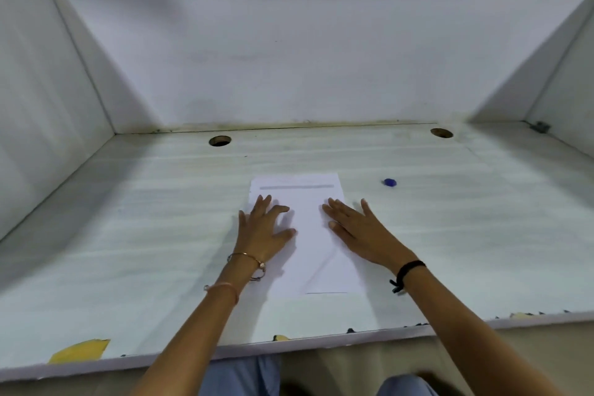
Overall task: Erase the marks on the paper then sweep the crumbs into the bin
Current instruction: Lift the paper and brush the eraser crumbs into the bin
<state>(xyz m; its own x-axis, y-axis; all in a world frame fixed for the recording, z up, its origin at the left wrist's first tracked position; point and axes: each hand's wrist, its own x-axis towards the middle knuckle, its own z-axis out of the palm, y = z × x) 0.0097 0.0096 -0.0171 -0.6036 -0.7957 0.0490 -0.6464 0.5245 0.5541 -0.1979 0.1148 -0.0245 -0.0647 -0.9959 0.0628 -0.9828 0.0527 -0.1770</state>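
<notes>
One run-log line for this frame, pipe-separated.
left hand flat on paper left edge | right hand flat on right edge | grey mark unerased | blue object on desk, untouched

**Fig. The white booth that encloses the space in front of me.**
A pale, streaked tabletop (128,251) stretches ahead of me, boxed in by a plain white back wall (289,58) and two white side panels, the left panel (41,90) and the right panel (565,80). Two round holes pierce the tabletop near the back wall: the left hole (220,140) and the right hole (441,133). A small metal bracket (540,127) sits in the far right corner, at the foot of the right panel. The front edge (321,342) nearest me is chipped in several spots, and a yellow patch (80,351) shows towards its left end.
</notes>
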